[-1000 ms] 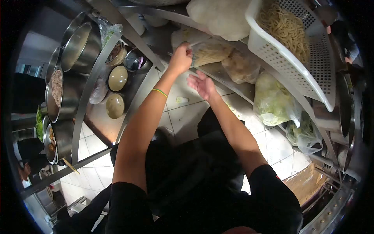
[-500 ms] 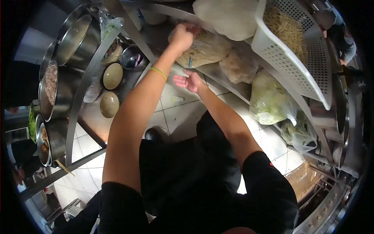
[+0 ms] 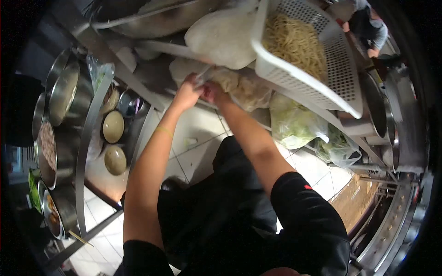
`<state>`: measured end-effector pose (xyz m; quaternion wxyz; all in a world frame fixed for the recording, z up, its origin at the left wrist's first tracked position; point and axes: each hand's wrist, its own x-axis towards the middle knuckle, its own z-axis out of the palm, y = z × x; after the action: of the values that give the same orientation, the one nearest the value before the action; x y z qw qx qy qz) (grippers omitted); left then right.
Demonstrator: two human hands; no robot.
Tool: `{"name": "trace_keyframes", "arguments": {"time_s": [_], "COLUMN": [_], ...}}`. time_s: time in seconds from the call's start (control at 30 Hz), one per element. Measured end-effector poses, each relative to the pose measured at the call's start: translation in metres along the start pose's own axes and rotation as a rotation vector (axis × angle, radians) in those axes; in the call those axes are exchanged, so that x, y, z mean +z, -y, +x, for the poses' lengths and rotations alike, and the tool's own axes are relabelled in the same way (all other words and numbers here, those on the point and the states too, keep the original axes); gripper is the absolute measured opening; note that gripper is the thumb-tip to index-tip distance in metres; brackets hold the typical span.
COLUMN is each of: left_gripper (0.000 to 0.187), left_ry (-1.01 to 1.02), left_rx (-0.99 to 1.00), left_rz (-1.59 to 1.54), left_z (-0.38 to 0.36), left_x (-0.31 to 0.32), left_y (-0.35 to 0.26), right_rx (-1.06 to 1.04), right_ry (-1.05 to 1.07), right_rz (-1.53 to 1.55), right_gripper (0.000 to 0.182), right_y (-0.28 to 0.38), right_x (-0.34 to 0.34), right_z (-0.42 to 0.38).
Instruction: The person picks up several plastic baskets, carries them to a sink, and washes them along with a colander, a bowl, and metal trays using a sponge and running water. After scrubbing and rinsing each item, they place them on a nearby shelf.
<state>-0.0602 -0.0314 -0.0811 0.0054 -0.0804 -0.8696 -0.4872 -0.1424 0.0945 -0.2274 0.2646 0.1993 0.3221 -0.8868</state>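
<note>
On the lower shelf, my left hand pinches the thin clear edge of a plastic bag with pale, noodle-like contents. My right hand is right beside it, fingers curled in at the same bag's edge; motion blur and the other hand partly hide the fingertips. A second bag with pale contents lies to the right, close to my right wrist. Farther right, a clear bag of pale green leafy vegetables rests on the shelf.
Above on the right, a white perforated basket holds noodles. A large pale bag hangs over the shelf edge. Two bowls and several metal pots stand left. Another person is at the upper right.
My right hand has moved up from open air to the bag, meeting my left hand. My left hand has pulled back slightly from the bag's top. The view has shifted, showing more of the upper shelf.
</note>
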Motion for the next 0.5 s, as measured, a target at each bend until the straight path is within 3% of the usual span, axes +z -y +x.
{"name": "trace_keyframes", "arguments": {"time_s": [0.07, 0.13, 0.2, 0.27, 0.33, 0.4, 0.47, 0.5], "left_gripper": [0.054, 0.059, 0.06, 0.055, 0.048, 0.047, 0.045, 0.045], "left_ry": [-0.054, -0.119, -0.095, 0.129, 0.295, 0.549, 0.594, 0.55], "left_rx": [0.031, 0.038, -0.229, -0.169, -0.151, -0.186, -0.226, -0.218], "left_rz": [0.024, 0.044, -0.146, -0.192, -0.277, -0.026, -0.02, -0.058], "left_z": [-0.016, -0.043, -0.073, -0.095, -0.108, -0.111, -0.115, -0.124], "left_x": [0.001, -0.007, -0.02, -0.026, -0.012, -0.01, -0.01, 0.0], "left_y": [0.009, 0.004, -0.025, -0.034, -0.027, -0.047, -0.065, -0.061], "right_rx": [0.002, 0.048, 0.073, 0.09, -0.003, -0.976, -0.12, 0.013], "right_ry": [-0.012, -0.164, -0.123, -0.095, -0.032, 0.225, -0.018, 0.074], "right_rz": [-0.123, -0.155, -0.185, -0.199, -0.571, -1.923, -2.092, -2.181], "right_gripper": [0.007, 0.009, 0.01, 0.012, 0.015, 0.019, 0.023, 0.026], "right_y": [-0.003, -0.009, -0.008, -0.021, -0.035, -0.051, -0.075, -0.075], "right_x": [0.012, 0.02, 0.016, 0.009, -0.01, -0.047, -0.013, 0.008], "right_z": [-0.027, -0.036, -0.038, -0.042, -0.064, -0.13, -0.208, -0.233]}}
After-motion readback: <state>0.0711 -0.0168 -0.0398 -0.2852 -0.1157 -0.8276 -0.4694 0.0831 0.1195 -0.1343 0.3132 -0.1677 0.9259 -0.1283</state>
